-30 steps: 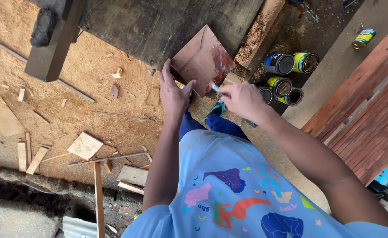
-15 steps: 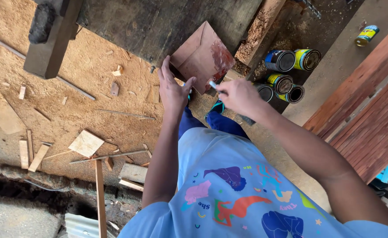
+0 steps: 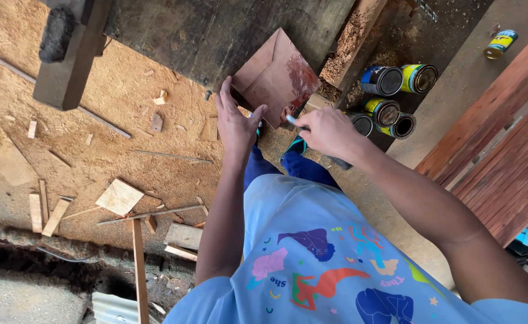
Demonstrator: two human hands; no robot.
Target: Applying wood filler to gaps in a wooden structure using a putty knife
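Floor: a sawdust-covered floor (image 3: 114,138) lay strewn with pale wood offcuts (image 3: 119,197).
Workbench: a dark, worn wooden slab (image 3: 216,36) ran along the top of the view.
Boards: a stack of reddish-brown planks (image 3: 504,150) stood at the right.
Panel: a reddish-brown square wooden panel (image 3: 270,75) rested tilted against the slab's edge, a wet dark-red patch near its right corner.
Cans: a cluster of round yellow-and-blue tins (image 3: 393,96) sat just right of the panel.
Left hand: the left hand (image 3: 237,123) was open, fingers spread, steadying the panel's lower left edge.
Right hand: the right hand (image 3: 327,132) was closed around a small tool (image 3: 292,121) whose tip met the panel's lower right edge; its kind could not be made out.
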